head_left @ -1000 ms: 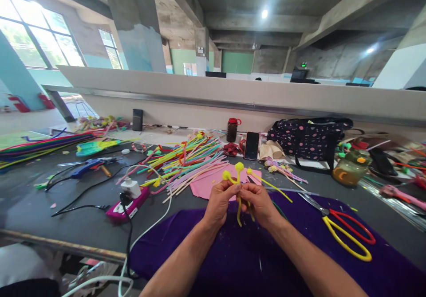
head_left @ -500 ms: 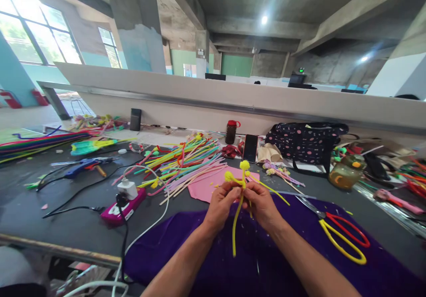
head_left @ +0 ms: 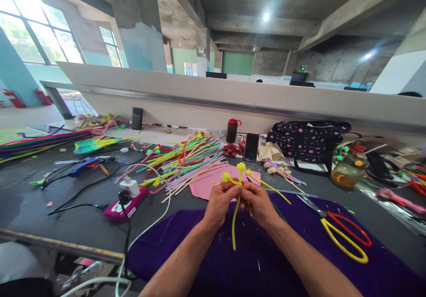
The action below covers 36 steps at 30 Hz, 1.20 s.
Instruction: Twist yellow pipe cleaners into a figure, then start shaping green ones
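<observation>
Both hands meet over the purple cloth, pinching yellow pipe cleaners with balled ends. My left hand is closed round the stems at their crossing, thumb on top. Right against it, my right hand grips the same stems from the other side. Two yellow balls stick up above the fingers, and stem ends hang below. Behind the hands lies a pink sheet, and another yellow pipe cleaner with a small balled tip rests just beyond the right hand.
Scissors with red and yellow handles lie to the right. A heap of coloured pipe cleaners, a purple power strip and a blue glue gun are at left. Behind stand a phone, a bottle and a dark bag.
The fingers of both hands have closed in nearer each other on the yellow stems. The view has shifted slightly; the surrounding things look unmoved.
</observation>
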Motion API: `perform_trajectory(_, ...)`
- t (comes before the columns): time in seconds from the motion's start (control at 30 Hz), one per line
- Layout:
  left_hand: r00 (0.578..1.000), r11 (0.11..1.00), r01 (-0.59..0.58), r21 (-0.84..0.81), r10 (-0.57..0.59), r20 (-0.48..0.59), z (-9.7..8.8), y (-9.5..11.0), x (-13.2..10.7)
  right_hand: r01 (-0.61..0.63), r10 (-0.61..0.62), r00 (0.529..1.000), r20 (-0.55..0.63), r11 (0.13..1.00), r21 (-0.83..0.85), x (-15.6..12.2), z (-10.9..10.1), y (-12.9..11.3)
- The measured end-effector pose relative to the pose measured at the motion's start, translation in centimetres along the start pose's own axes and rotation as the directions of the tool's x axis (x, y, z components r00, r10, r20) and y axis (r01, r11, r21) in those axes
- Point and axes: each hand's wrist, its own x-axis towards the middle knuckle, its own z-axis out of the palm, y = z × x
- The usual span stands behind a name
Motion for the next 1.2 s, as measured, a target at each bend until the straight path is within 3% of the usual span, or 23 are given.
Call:
perform_trajectory(0.23,0.998,0.998,0.063,-0.007,-0.063,0.016,-0.2,0.0,0.1,0.008,-0.009,1.0,-0.018,0.998,-0.058,0.0,-0.1,0.0)
perform_trajectory(0.5,0.997,0.995,0.08,0.062,-0.079,-0.009,-1.0,-0.6,0.7,0.127,-0.151,0.987,-0.054,0.942,-0.312,0.1,-0.6,-0.5)
perform_trajectory(0.63,0.996,0.995,0.079,0.064,-0.077,-0.034,-1.1,-0.7,0.8,0.064,-0.066,0.998,0.002,0.969,-0.24,0.4,-0.9,-0.2)
perform_trajectory(0.77,0.997,0.994,0.038,0.104,-0.032,-0.065,-1.1,-0.5,0.9,-0.038,0.033,0.999,-0.036,0.987,-0.159,0.7,-1.1,0.4)
perform_trajectory(0.83,0.996,0.991,0.021,0.131,-0.01,-0.086,-1.3,-0.5,1.1,-0.046,0.043,0.999,-0.018,0.981,-0.186,0.8,-1.2,0.5)
perform_trajectory(0.93,0.995,0.986,0.045,0.164,-0.03,-0.095,-1.8,-0.5,1.3,-0.02,0.053,0.994,0.1,0.95,-0.312,0.9,-1.6,0.0)
perform_trajectory(1.0,0.994,0.978,0.108,0.181,-0.1,-0.054,-2.0,-0.4,1.3,0.009,0.034,0.993,0.116,0.936,-0.351,1.0,-2.0,-0.5)
perform_trajectory(1.1,0.975,0.959,0.194,0.208,-0.211,0.065,-1.8,-0.2,1.2,0.001,0.011,0.999,0.04,0.959,-0.282,1.4,-2.8,-0.9)
perform_trajectory(1.2,0.962,0.954,0.191,0.23,-0.229,0.15,-1.6,-0.3,1.0,-0.024,0.026,1.0,0.007,0.978,-0.205,1.7,-3.2,-0.6)
